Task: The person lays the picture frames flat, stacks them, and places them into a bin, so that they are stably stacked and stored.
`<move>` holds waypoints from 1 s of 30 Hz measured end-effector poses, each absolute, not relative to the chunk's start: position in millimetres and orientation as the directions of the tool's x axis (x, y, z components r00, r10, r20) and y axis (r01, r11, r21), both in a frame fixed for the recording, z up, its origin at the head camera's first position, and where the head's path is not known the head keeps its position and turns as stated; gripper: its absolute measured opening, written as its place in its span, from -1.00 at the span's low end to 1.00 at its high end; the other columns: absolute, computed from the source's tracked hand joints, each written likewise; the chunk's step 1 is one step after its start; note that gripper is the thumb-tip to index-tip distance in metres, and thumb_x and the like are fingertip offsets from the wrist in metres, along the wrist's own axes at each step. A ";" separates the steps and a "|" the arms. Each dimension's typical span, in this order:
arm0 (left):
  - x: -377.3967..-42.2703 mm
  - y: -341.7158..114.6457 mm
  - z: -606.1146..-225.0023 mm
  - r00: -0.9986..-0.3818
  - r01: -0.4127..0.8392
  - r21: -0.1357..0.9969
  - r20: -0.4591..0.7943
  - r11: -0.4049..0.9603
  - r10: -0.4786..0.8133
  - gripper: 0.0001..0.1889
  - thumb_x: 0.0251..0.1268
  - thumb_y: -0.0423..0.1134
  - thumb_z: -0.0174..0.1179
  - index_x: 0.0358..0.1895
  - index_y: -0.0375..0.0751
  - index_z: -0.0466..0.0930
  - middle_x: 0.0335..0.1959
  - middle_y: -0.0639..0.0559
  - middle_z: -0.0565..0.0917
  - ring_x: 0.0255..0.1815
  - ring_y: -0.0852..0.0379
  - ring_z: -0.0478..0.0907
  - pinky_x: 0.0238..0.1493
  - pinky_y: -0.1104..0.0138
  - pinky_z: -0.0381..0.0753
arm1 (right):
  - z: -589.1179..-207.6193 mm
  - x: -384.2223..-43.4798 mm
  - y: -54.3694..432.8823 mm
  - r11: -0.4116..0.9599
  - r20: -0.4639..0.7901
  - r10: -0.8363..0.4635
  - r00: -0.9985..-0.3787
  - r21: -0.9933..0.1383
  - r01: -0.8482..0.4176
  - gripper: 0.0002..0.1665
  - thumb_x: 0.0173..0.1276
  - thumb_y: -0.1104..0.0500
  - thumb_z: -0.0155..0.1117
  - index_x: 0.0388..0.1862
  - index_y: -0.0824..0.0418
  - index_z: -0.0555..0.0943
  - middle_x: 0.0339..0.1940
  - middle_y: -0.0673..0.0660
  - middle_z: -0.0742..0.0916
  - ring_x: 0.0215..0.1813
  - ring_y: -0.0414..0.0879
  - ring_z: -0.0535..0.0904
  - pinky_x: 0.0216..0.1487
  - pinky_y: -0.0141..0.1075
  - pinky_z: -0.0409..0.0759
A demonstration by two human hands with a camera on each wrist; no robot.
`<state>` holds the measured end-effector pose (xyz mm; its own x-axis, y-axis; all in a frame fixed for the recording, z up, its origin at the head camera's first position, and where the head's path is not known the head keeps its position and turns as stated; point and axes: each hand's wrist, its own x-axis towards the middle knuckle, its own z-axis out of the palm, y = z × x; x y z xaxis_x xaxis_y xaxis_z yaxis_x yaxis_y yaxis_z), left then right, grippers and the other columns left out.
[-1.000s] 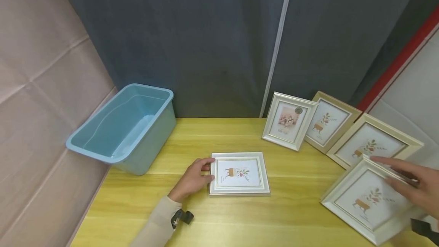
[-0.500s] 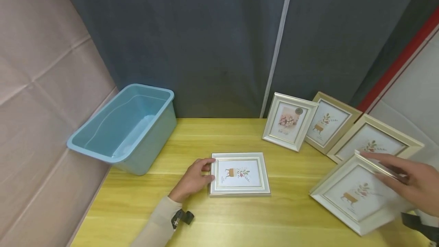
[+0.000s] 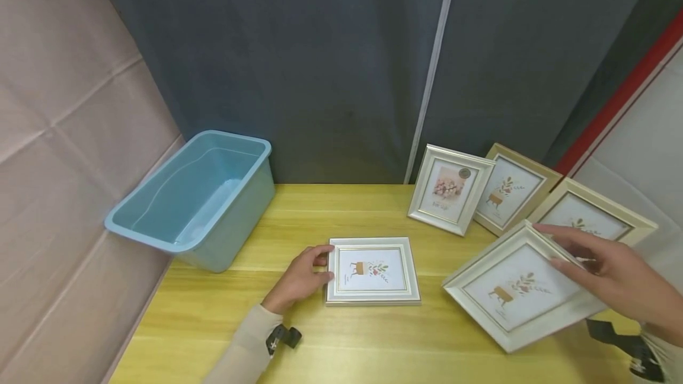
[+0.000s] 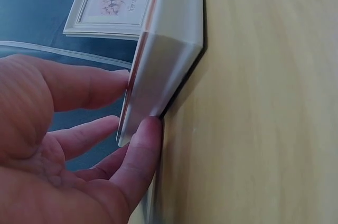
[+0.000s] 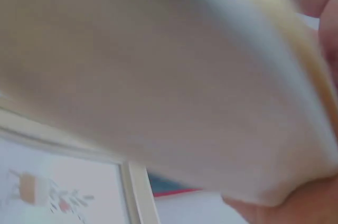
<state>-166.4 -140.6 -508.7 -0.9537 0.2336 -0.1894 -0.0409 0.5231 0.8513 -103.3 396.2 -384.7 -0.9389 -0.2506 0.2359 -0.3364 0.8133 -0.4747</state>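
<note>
A white picture frame (image 3: 372,301) lies face up on the wooden table, its print of a plant turned sideways. My left hand (image 3: 300,281) holds its left edge between thumb and fingers; in the left wrist view the fingertips (image 4: 148,129) touch the frame's side (image 4: 163,71). My right hand (image 3: 613,268) grips the upper right edge of a second, larger cream picture frame (image 3: 512,298), tilted and facing up toward the head camera. That frame's blurred surface (image 5: 158,86) fills much of the right wrist view.
Behind, a white frame with a blossom print (image 3: 450,188), a tan frame (image 3: 504,191) and a cream frame (image 3: 592,212) stand upright at the right back. A blue plastic tub (image 3: 235,212) sits at the left. A dark curtain (image 3: 299,76) closes off the rear.
My right hand has carried the larger cream frame leftward toward the middle of the table, now covering part of the standing cream frame. The left hand and its frame have stayed put.
</note>
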 end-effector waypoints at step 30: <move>-164.6 -130.6 -465.6 -0.959 0.094 0.928 -0.013 0.360 0.284 -0.45 0.49 0.05 0.34 0.47 0.13 0.50 0.40 0.07 0.59 0.32 -0.01 0.56 0.32 0.06 0.59 | -380.3 -139.2 299.9 0.457 0.300 -0.385 -0.873 -0.760 -0.462 -0.33 0.52 0.45 0.25 0.57 0.21 0.45 0.34 -0.39 0.58 0.02 -0.35 0.75 -0.23 -0.34 0.78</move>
<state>-164.6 -130.6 -465.6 -0.9588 0.2838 -0.0128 0.0943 0.3602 0.9281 -139.2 299.9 -380.3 -0.8730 -0.3845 0.3000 -0.4624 0.4570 -0.7598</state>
